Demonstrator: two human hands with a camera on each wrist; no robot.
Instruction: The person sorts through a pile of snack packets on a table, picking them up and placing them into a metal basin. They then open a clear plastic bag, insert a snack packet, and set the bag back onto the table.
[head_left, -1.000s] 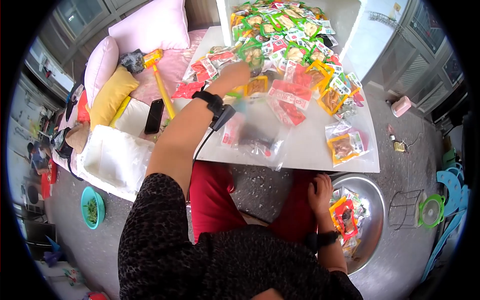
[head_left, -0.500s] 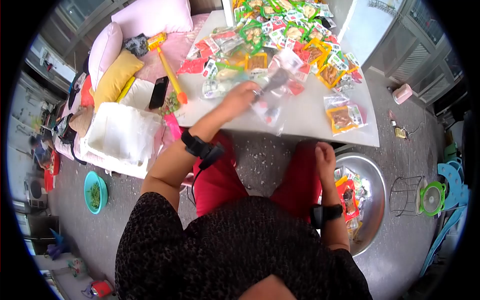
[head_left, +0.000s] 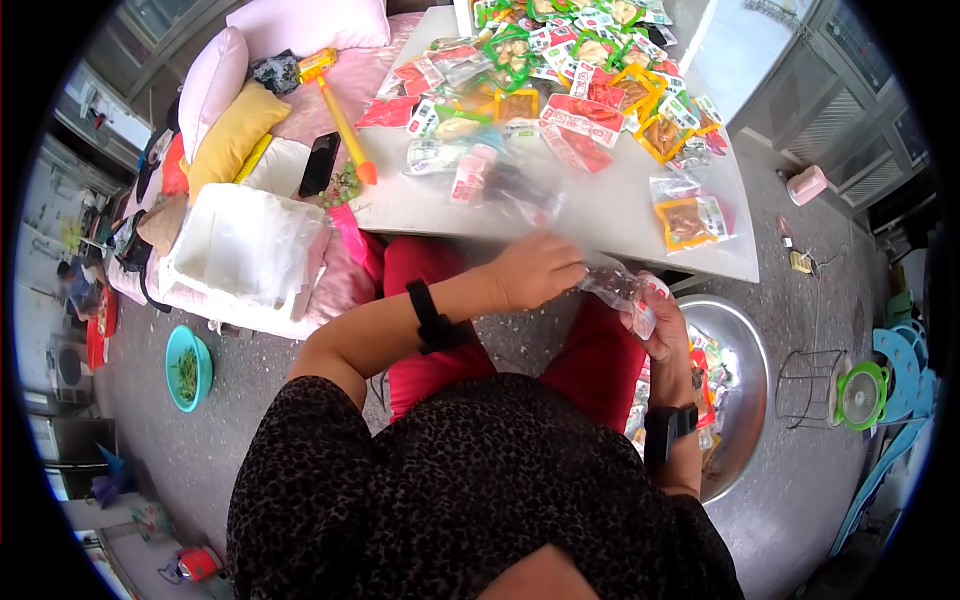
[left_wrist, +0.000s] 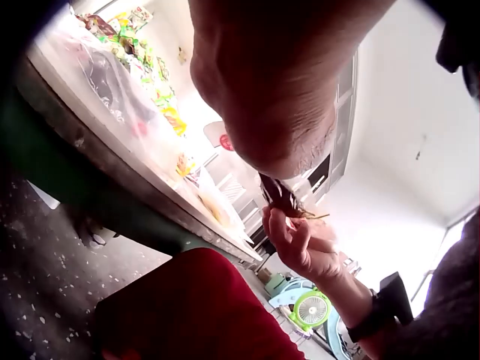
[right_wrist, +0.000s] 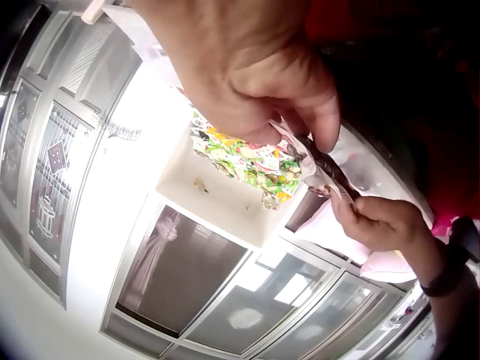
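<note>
Between the two hands is a small clear plastic packet (head_left: 612, 285) with red-and-white print, held just off the table's front edge above the lap. My left hand (head_left: 540, 270) pinches one end of it. At the other end my right hand (head_left: 660, 322) grips it between thumb and fingers. Dark brown contents show in the packet (right_wrist: 334, 171) in the right wrist view, where the left hand (right_wrist: 386, 223) meets it from the right. In the left wrist view the near hand hides most of the packet. A larger clear bag (head_left: 515, 188) with something dark inside lies on the table.
Many coloured food packets (head_left: 560, 50) heap at the table's far side, spilling from a white box. One yellow-edged packet (head_left: 690, 222) lies near the right corner. A metal basin (head_left: 745, 400) with packets stands beside the right forearm. A white foam box (head_left: 240, 245) sits on the left.
My left hand has come back from the packets on the table to the front edge, bringing a clear packet. The right hand, earlier holding nothing beside the basin, now grips that packet too.
</note>
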